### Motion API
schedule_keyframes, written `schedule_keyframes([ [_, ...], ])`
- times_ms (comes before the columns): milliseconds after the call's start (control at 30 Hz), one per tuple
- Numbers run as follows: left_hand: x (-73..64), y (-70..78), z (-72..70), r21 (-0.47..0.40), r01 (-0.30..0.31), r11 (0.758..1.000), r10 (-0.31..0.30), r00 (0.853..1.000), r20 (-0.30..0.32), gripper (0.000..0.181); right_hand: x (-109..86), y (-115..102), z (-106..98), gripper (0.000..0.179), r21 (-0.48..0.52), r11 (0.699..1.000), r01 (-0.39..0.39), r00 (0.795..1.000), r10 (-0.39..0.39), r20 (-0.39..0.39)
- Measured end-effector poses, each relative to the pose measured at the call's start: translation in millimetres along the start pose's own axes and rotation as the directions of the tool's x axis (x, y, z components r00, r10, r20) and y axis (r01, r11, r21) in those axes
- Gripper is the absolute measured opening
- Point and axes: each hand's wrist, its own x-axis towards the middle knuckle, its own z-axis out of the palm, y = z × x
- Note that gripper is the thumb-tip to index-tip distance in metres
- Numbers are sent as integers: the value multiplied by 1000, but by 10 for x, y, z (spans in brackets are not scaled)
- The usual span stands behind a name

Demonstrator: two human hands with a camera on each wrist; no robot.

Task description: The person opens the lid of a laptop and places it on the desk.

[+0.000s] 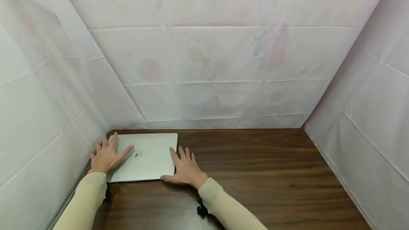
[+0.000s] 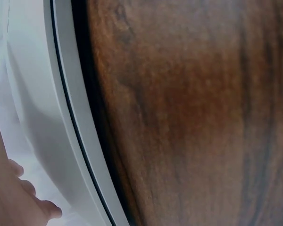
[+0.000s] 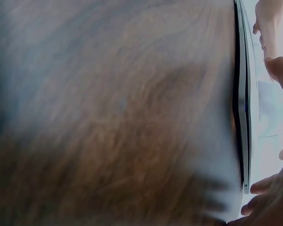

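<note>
A closed silver laptop (image 1: 153, 160) lies flat on the wooden table, a small dark logo in the middle of its lid. Over its left end is my left hand (image 1: 106, 157), fingers spread and pointing away, the thumb reaching across the lid. My right hand (image 1: 186, 170) is at the right edge with its fingers spread; its thumb lies along the front right corner. In the left wrist view the laptop's front edge (image 2: 75, 113) runs down beside the tabletop, with fingertips (image 2: 49, 209) at the lower left. The right wrist view shows the thin laptop side (image 3: 243, 103) near both hands.
The dark wood table (image 1: 271, 173) extends to the right of the laptop. White printed sheeting (image 1: 207, 56) hangs behind it, with more white sheeting along the left side (image 1: 38, 98) and the right side (image 1: 377, 109). Black wrist straps (image 1: 202, 208) show below the sleeves.
</note>
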Motion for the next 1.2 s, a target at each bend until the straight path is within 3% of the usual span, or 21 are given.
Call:
schedule_keyframes([
  [567, 49, 27, 47, 2, 15, 1000, -15, 1000, 22, 116, 57, -103, 46, 110, 5, 1000, 16, 1000, -16, 7],
  [800, 28, 15, 70, -5, 17, 1000, -16, 997, 73, 116, 69, -118, 100, 112, -6, 1000, 15, 1000, -15, 5],
  [1200, 43, -19, 117, 42, 26, 999, -29, 996, 83, 117, 107, -132, 120, 114, -49, 999, -6, 1000, 7, 20],
])
